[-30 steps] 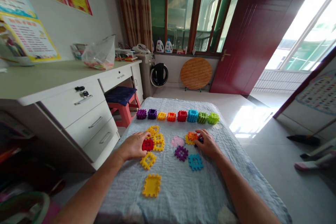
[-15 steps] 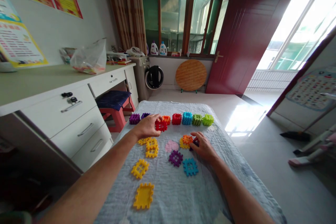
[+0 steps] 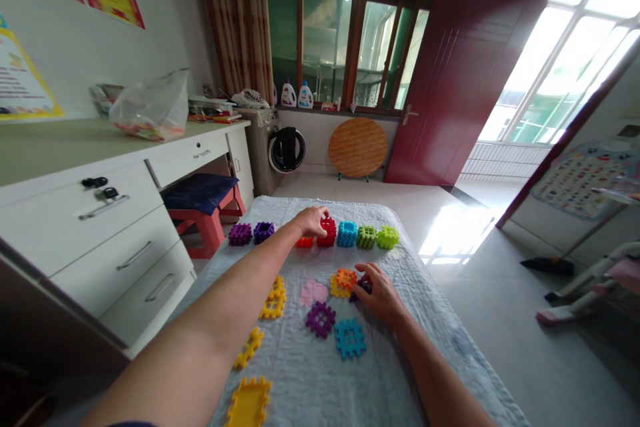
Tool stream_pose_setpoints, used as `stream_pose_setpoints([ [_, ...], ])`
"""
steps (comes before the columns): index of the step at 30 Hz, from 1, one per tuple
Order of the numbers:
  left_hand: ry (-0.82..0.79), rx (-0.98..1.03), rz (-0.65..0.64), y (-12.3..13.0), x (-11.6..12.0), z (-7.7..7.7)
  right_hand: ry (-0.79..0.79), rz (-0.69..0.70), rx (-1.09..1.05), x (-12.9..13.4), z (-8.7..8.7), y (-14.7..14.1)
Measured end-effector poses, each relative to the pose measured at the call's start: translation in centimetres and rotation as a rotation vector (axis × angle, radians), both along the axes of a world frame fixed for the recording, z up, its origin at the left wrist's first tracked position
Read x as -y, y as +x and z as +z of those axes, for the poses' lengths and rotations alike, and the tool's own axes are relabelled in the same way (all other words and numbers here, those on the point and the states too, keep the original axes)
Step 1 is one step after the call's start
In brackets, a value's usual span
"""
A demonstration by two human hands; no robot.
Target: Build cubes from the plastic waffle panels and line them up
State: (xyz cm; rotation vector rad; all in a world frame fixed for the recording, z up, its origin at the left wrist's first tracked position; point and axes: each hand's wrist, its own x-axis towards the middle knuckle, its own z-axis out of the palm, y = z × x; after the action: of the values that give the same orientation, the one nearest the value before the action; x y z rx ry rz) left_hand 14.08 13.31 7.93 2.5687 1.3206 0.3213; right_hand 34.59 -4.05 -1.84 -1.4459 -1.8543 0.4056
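My left hand [image 3: 311,220] is closed at the red stack of square interlocking tiles [image 3: 327,232], its fingers pinching a red tile at the top. Partly behind that wrist is an orange-red stack [image 3: 305,241]. My right hand [image 3: 381,292] curls its fingers round a dark purple tile [image 3: 361,289], mostly hidden under them. Touching distance to its left, an orange tile [image 3: 346,278] overlaps a yellow tile [image 3: 339,286]. Nearer to me lie a purple tile [image 3: 321,319] and a blue tile [image 3: 350,338], both flat.
The row also holds purple [image 3: 240,234], dark purple [image 3: 264,232], blue [image 3: 347,233], green [image 3: 367,237] and lime [image 3: 387,237] stacks. Yellow tiles [image 3: 273,307] lie left, partly behind my left arm. A cloth [image 3: 400,380] covers the table; a desk [image 3: 65,147] stands left.
My left hand has moved right with the red tile, from in front of the orange-red stack to the red stack. My right hand stays at the dark purple tile. The view has shifted slightly.
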Motion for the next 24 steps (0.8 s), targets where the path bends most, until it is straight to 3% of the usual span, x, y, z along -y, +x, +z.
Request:
stream_pose_setpoints([
  [12, -0.024, -0.11, -0.022, 1.3, -0.9, -0.6, -0.016, -0.009, -0.003, 0.1, 0.3, -0.2],
  [24, 0.008, -0.091, -0.038, 0.3, -0.2, 0.0, 0.063, -0.056, 0.07, -0.1, 0.1, -0.1],
])
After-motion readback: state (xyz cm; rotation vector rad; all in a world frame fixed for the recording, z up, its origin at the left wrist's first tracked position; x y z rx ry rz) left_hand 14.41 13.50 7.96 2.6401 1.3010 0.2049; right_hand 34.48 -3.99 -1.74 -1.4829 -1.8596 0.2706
